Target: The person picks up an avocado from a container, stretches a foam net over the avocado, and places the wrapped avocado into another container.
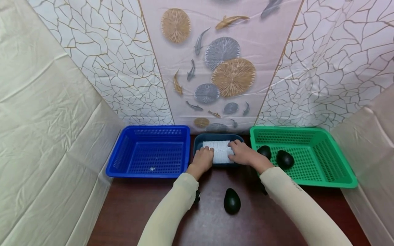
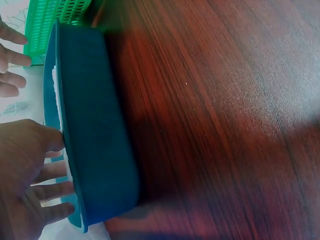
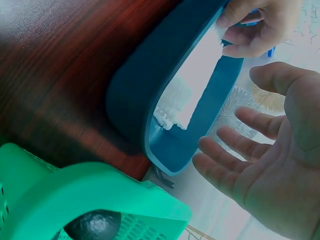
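Observation:
A dark teal plastic bin [image 1: 198, 138] stands at the back middle of the table, with a white foam net [image 1: 218, 150] lying in it. Over its left end, my left hand [image 1: 203, 159] pinches the foam net's edge between thumb and fingers, as the right wrist view shows [image 3: 270, 25]. My right hand [image 1: 243, 152] hovers at the bin's right end; its fingers look spread and apart from the net in the right wrist view. A dark green avocado [image 1: 232, 201] lies on the table in front of the bin, between the forearms.
Left of the bin is a blue perforated basket [image 1: 147, 176]. On the right, a green perforated basket [image 1: 326, 182] holds two visible avocados, one in the open [image 1: 285, 159] and one partly behind the right wrist [image 1: 264, 152]. Patterned cloth hangs behind; pale cloth walls flank both sides.

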`<state>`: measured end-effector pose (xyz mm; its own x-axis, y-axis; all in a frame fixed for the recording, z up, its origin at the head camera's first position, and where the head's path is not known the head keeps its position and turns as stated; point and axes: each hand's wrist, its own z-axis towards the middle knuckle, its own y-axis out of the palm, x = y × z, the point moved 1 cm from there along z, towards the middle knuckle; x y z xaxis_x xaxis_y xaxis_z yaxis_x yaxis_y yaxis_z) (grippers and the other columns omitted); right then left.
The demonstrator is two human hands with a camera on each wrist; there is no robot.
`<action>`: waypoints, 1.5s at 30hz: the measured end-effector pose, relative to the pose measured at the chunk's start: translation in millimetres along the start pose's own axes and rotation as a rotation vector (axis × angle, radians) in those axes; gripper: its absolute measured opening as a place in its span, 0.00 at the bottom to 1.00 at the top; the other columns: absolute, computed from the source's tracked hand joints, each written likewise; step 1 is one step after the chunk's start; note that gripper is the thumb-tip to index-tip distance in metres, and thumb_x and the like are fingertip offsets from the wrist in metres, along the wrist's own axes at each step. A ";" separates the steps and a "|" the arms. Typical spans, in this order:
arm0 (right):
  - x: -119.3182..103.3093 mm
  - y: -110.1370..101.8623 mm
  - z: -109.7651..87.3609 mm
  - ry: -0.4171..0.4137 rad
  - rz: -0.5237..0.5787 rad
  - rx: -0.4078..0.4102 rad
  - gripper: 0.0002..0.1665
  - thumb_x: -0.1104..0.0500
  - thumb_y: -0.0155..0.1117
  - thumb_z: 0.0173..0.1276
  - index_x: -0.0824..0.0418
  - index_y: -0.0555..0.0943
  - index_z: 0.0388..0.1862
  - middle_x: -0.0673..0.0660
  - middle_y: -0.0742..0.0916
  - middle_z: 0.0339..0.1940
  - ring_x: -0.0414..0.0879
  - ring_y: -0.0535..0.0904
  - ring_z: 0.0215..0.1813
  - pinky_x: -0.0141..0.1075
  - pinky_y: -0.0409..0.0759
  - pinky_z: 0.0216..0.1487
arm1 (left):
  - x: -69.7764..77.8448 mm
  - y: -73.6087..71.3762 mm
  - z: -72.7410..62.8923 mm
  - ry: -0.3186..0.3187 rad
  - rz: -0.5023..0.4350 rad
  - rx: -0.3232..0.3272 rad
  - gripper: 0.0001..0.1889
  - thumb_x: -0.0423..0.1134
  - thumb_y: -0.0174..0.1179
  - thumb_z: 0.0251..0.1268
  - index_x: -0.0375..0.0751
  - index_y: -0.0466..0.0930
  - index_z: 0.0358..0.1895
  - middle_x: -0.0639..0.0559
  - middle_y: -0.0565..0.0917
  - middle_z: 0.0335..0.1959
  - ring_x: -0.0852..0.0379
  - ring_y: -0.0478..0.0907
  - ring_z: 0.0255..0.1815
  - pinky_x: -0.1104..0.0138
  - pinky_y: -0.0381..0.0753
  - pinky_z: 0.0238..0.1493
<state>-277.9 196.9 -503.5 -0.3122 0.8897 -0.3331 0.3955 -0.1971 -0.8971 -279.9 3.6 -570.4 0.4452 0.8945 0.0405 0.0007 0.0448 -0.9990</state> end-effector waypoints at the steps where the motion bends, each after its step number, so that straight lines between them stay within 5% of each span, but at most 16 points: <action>1: 0.3 0.4 1.2 0.002 0.000 -0.001 0.33 0.52 0.58 0.78 0.69 0.68 0.73 0.74 0.71 0.70 0.68 0.72 0.68 0.58 0.75 0.65 | -0.1 0.1 0.8 -0.002 -0.003 0.002 0.12 0.39 0.62 0.73 0.37 0.82 0.54 0.42 0.85 0.47 0.45 0.83 0.48 0.51 0.85 0.49; 13: 4.1 6.2 4.8 0.021 0.048 0.005 0.32 0.53 0.59 0.77 0.69 0.68 0.73 0.73 0.72 0.71 0.66 0.74 0.67 0.57 0.75 0.65 | -5.8 -7.2 1.2 0.027 -0.091 0.036 0.12 0.34 0.63 0.72 0.38 0.84 0.55 0.41 0.83 0.48 0.48 0.84 0.46 0.58 0.87 0.49; 32: 12.1 -1.7 -5.3 -0.002 0.221 0.180 0.36 0.54 0.72 0.70 0.67 0.73 0.71 0.67 0.79 0.68 0.61 0.77 0.67 0.56 0.78 0.64 | -16.3 -42.9 -16.0 0.053 -0.442 0.139 0.07 0.33 0.62 0.73 0.37 0.83 0.50 0.42 0.83 0.48 0.48 0.83 0.50 0.58 0.85 0.52; 45: 13.8 -3.7 -30.2 -0.060 0.416 0.281 0.22 0.55 0.69 0.73 0.61 0.79 0.62 0.61 0.87 0.52 0.52 0.82 0.49 0.49 0.82 0.49 | -14.3 -56.0 -30.7 0.043 -0.553 0.265 0.05 0.34 0.65 0.71 0.40 0.84 0.46 0.46 0.84 0.44 0.51 0.83 0.49 0.59 0.85 0.50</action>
<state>-257.7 222.3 -496.0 -0.2299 0.6884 -0.6879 0.2522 -0.6405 -0.7253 -258.8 -25.4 -515.7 0.4784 0.6886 0.5449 0.0219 0.6110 -0.7913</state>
